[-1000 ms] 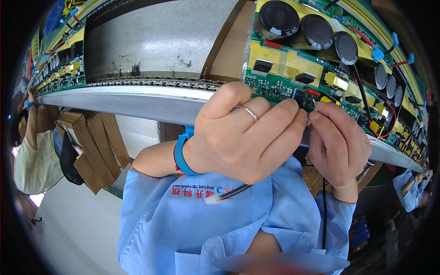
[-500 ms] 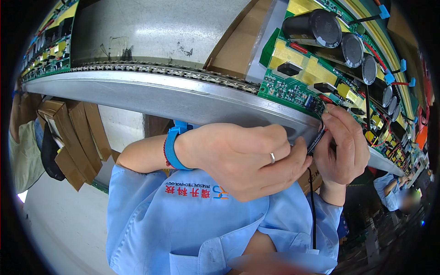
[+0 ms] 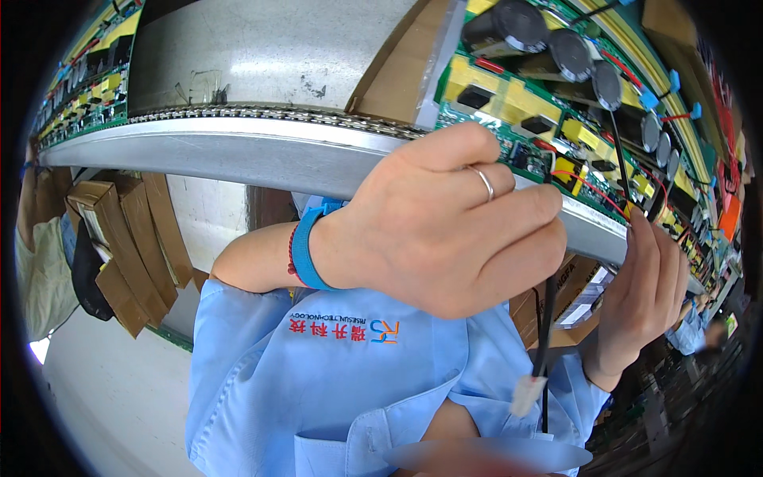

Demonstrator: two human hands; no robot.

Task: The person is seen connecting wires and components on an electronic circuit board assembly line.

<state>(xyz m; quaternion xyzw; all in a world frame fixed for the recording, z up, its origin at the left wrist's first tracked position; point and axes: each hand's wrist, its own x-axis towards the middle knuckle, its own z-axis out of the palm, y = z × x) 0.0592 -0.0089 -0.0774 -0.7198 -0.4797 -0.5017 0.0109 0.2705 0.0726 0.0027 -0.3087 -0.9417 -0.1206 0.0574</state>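
Observation:
My left hand [image 3: 461, 226], with a ring and a blue wristband, is closed in front of the near edge of a green circuit board [image 3: 584, 191]. A black cable [image 3: 548, 310] comes out at its fingertips and hangs down to a blurred white connector [image 3: 528, 396]. Farther right, my right hand [image 3: 648, 290] has its fingertips pinched together at the lower end of a thin black cable tie [image 3: 620, 151]. That tie runs down from beside the large black capacitors [image 3: 572, 56]. Red wires [image 3: 588, 184] lie over the board's near edge.
The board rests on a metal rail with a conveyor chain [image 3: 278, 118]. Another populated board [image 3: 91, 79] sits at the far left. Cardboard boxes [image 3: 123, 238] stand below the rail on the left, and another carton [image 3: 568, 306] is between my forearms. Other people show at both sides.
My hands have separated. The left has moved up and right over the board's edge with the cable; the right has left the cable and gone right to the black tie. The view has shifted slightly.

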